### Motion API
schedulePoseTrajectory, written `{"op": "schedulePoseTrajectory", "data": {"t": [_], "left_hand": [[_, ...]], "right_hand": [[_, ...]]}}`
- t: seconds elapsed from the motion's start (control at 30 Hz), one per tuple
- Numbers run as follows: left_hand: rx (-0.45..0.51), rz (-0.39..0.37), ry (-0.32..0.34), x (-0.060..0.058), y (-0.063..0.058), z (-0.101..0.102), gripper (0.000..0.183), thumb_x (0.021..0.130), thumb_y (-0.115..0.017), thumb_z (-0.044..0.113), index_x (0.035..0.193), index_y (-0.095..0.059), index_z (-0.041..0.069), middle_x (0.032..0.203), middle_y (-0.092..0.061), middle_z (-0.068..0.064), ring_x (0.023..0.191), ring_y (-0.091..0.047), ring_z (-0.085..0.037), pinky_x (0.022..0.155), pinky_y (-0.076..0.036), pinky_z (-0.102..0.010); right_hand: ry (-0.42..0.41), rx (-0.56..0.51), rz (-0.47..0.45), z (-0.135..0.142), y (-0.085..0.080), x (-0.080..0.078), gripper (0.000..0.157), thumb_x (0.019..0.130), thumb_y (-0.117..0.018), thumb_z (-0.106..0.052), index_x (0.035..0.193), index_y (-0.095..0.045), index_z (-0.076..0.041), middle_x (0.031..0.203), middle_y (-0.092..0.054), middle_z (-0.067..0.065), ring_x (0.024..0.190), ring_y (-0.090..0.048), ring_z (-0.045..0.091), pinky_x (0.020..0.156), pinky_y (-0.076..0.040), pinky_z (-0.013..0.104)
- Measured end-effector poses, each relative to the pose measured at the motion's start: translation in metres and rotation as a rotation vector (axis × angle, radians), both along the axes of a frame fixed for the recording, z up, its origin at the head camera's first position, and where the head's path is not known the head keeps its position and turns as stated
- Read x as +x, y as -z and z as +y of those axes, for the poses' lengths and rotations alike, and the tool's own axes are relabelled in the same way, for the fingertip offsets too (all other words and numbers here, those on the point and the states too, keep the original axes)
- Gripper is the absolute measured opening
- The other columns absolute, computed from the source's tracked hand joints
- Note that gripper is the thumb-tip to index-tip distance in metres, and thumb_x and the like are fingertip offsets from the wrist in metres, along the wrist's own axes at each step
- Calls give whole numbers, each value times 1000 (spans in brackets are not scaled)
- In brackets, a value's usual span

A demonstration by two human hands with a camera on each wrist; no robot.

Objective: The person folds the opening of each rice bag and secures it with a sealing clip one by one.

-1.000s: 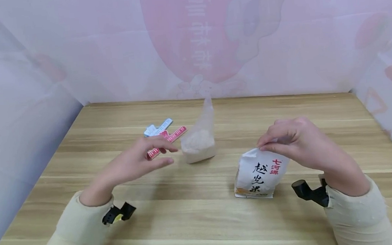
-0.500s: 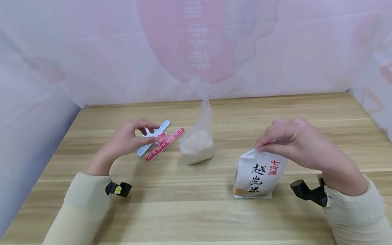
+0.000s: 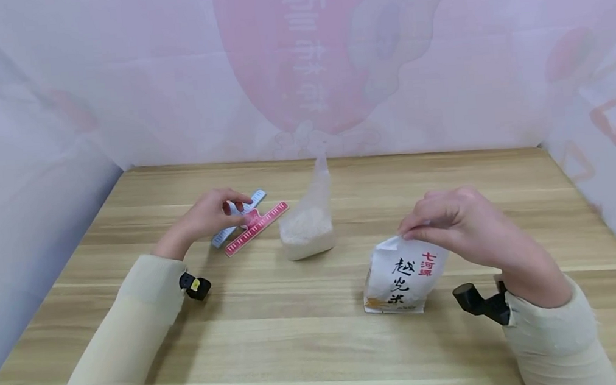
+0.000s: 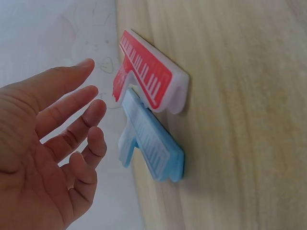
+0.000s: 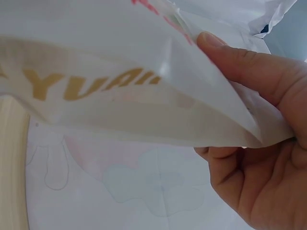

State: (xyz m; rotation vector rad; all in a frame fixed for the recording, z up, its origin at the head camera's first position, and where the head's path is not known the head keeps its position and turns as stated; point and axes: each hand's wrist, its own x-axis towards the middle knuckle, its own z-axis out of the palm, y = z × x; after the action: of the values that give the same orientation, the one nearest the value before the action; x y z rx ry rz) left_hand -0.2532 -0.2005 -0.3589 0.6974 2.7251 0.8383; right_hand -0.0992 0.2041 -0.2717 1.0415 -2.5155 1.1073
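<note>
Over the clips at the left my left hand (image 3: 208,214) hovers with loosely bent fingers, holding nothing. The left wrist view shows its fingertips apart from the red clip (image 4: 148,72) and the blue clip (image 4: 152,139). Both clips have long bars with a piano-key pattern and lie on the table, the red one nearer me in the head view. My right hand (image 3: 456,225) pinches the top edge of a white paper rice bag (image 3: 398,279) with dark and red lettering. The bag stands on the table, slightly tilted. In the right wrist view, thumb and fingers lie on opposite sides of the bag's top (image 5: 120,110).
A clear plastic bag (image 3: 307,232) of pale grains stands between the clips and the rice bag, its top twisted upward. A printed pale sheet (image 3: 168,107) walls the wooden table (image 3: 278,354) at the back and on both sides.
My left hand has moved away from me and left, from beside the plastic bag to over the clips. The right hand keeps its pinch on the rice bag.
</note>
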Motion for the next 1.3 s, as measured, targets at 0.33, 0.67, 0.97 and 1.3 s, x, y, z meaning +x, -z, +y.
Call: {"op": "schedulePoseTrajectory", "data": {"t": [0.33,0.67,0.97,1.3], "left_hand": [[-24,-36,5,-5,8,-1,37,90,-73,11,124,-67,1,102,-64,-14,83,-50,-23,71,-43,-31],[-86,-70,-27,-4,12,2,39,90,-71,11,126,-65,1,104,-61,-14,91,-50,-25,75,-42,-32],[-20,-77,-2,-3,15,5,25,89,-70,6,112,-62,5,117,-61,-17,88,-53,-24,75,-45,-31],[-13,-100,-24,-7,20,14,42,92,-71,18,128,-58,2,103,-61,-13,87,-55,-23,74,-46,-29]], "right_hand": [[-2,14,12,0,-2,-1,24,76,-78,6,86,-78,-16,80,-73,-8,69,-56,0,56,-46,14],[12,15,-12,-1,-1,-1,22,78,-78,5,85,-78,-16,79,-72,-8,68,-56,0,56,-46,15],[17,18,-16,-2,-1,-2,21,78,-78,4,85,-78,-16,79,-73,-8,69,-56,0,55,-47,15],[37,20,-36,-3,1,-2,20,79,-78,2,85,-78,-16,80,-73,-8,70,-58,-1,56,-48,16]]}}
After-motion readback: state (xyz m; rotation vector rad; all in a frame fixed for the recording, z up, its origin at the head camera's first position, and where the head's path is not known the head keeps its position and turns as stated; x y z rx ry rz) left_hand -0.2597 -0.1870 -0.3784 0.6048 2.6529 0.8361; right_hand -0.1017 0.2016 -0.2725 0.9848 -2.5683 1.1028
